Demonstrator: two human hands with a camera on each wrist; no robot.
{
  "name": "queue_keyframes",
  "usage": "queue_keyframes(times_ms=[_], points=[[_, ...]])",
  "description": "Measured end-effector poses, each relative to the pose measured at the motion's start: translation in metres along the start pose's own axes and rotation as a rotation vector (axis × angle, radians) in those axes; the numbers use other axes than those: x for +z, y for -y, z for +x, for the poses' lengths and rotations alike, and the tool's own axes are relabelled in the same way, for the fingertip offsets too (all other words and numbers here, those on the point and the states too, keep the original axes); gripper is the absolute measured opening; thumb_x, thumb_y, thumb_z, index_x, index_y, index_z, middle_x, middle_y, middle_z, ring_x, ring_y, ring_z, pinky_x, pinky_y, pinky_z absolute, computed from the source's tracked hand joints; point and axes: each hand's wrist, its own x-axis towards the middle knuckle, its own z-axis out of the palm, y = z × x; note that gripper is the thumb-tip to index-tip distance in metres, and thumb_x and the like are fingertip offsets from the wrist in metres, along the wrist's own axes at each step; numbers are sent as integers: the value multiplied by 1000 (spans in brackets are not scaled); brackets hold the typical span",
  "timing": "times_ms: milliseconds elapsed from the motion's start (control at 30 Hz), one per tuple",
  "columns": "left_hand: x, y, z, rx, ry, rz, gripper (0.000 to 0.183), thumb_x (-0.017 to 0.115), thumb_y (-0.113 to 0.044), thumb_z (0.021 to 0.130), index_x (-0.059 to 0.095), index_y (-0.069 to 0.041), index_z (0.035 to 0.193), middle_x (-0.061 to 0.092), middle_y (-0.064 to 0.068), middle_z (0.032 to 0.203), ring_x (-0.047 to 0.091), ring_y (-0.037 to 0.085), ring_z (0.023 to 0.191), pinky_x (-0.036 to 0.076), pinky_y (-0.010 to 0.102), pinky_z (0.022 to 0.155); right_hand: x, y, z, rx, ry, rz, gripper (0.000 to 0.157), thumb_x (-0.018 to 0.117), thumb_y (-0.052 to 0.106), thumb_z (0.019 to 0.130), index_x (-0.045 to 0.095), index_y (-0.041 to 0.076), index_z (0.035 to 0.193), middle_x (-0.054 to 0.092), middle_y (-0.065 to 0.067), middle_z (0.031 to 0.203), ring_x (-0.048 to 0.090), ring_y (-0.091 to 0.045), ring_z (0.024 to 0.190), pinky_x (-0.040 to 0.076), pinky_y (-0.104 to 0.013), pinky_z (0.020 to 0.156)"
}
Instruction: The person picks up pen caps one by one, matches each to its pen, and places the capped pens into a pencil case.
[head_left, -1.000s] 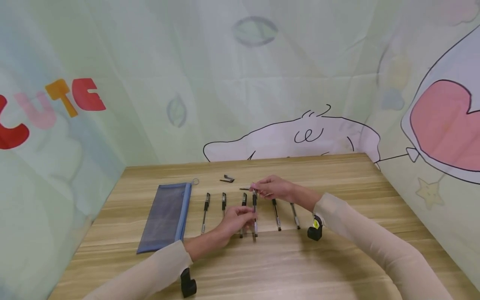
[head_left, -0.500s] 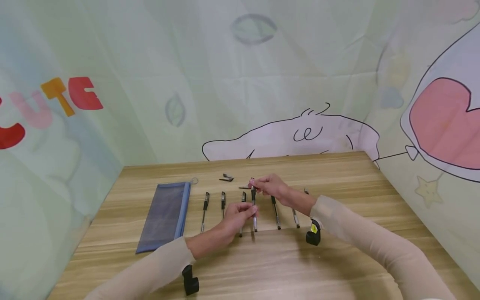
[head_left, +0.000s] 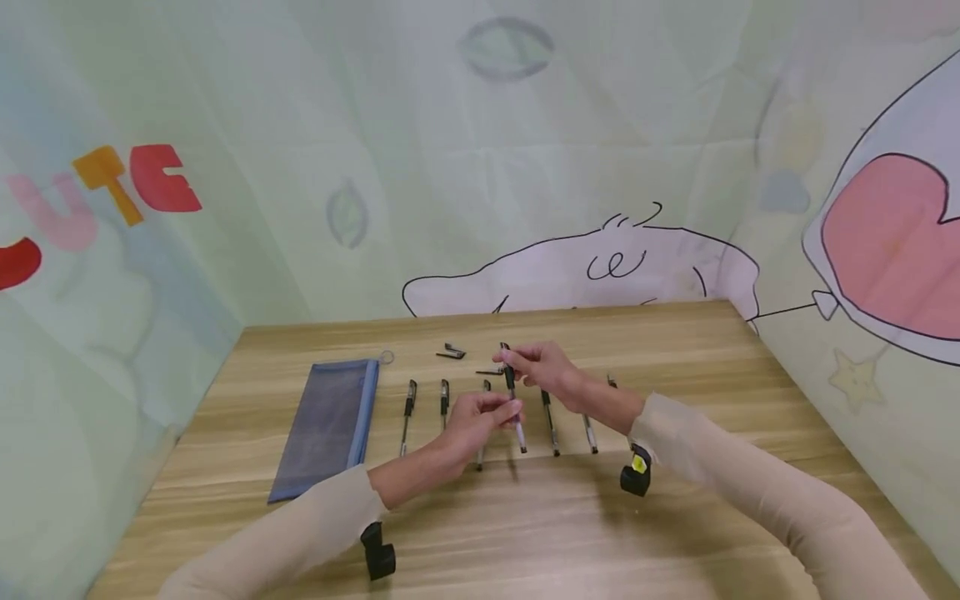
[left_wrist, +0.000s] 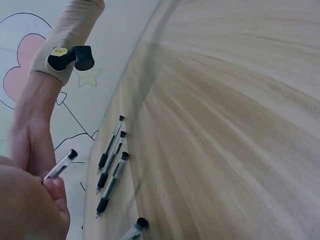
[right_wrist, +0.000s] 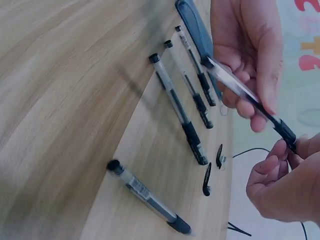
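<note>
- We see a slim clear-plastic pen with a black rubber grip (right_wrist: 242,91) held above the pale wood-grain table (head_left: 562,533), between two bare hands.
- The left hand (head_left: 472,427) has its fingers closed in a pinch on the clear barrel; the right hand (head_left: 547,367) pinches the black end, fingertips drawn together.
- For good work at that end, we would hold the barrel firm on the left, let only the right fingers work, and push or pull straight along the pen, never sideways.
- We would also stay high enough to miss the similar black-gripped pens (head_left: 550,422) lying in a row below.
- We cannot tell whether a cap sits on the held pen; the right fingers cover its tip.
- The left wrist view shows only its plugged end, and the lower edge cuts off a nearer pen.
- Small black clipped caps (head_left: 452,352) lie beyond the row, too small to count surely.
</note>
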Motion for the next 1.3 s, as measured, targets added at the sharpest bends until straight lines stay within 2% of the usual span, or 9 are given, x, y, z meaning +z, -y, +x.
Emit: queue_keyframes(times_ms=[67,167,367,533,800,867,1033,1233,1300], points=[[-2,-2,0,-5,-9,6,26,63,-9,100,68,10,118,75,22,108,66,5,83,58,41,98,4,-1,-1,-34,22,-3,35,53,26,108,68,4,131,66,-22,127,57,-20,100,50,-40,92],[-4,-3,1,-15,-19,26,27,62,-10,101,67,9,120,74,23,111,65,5,81,59,37,95,6,-7,1,-56,12,-18,35,53,24,108,66,5,134,66,-21,130,56,-16,96,50,-36,88],[-7,1,-2,-24,-35,74,31,68,-9,96,67,7,123,73,19,112,66,8,85,58,38,96,4,-17,7,-53,-2,8,36,59,23,105,65,4,134,70,-2,110,57,-14,92,50,-39,90],[-6,5,-1,-22,-30,117,38,74,-10,91,66,5,125,74,16,113,70,10,86,58,36,95,-2,-22,6,-51,-17,13,43,62,21,103,59,-1,139,71,2,99,61,-18,91,52,-36,86],[-8,11,-3,-42,-72,124,39,76,-9,89,65,0,125,70,13,113,65,14,91,57,29,88,-8,-28,6,-8,-19,10,39,63,20,103,61,0,137,72,1,100,65,-19,91,54,-35,86],[-7,12,-3,-36,-79,127,37,76,-7,89,66,0,123,70,14,112,65,14,90,58,29,86,-12,-29,7,-2,-11,12,39,63,18,102,61,-1,136,75,-5,106,68,-21,94,57,-37,91],[1,21,-1,-50,-101,133,35,77,-1,87,66,3,119,72,13,101,66,10,77,62,29,79,-23,-35,2,19,20,-11,40,64,15,102,61,-1,138,72,-18,114,69,-25,99,59,-31,86],[9,22,4,-25,-110,174,41,78,0,85,61,4,123,73,15,97,68,12,70,62,27,70,-39,-41,0,84,-2,-12,37,66,18,101,64,0,133,72,-5,109,68,-16,94,59,-25,85],[10,24,7,-13,-127,183,44,78,0,85,59,5,125,74,16,97,68,12,70,62,26,70,-43,-43,-1,84,-6,-12,37,66,18,101,64,-1,133,73,-8,110,68,-14,92,58,-26,84]])
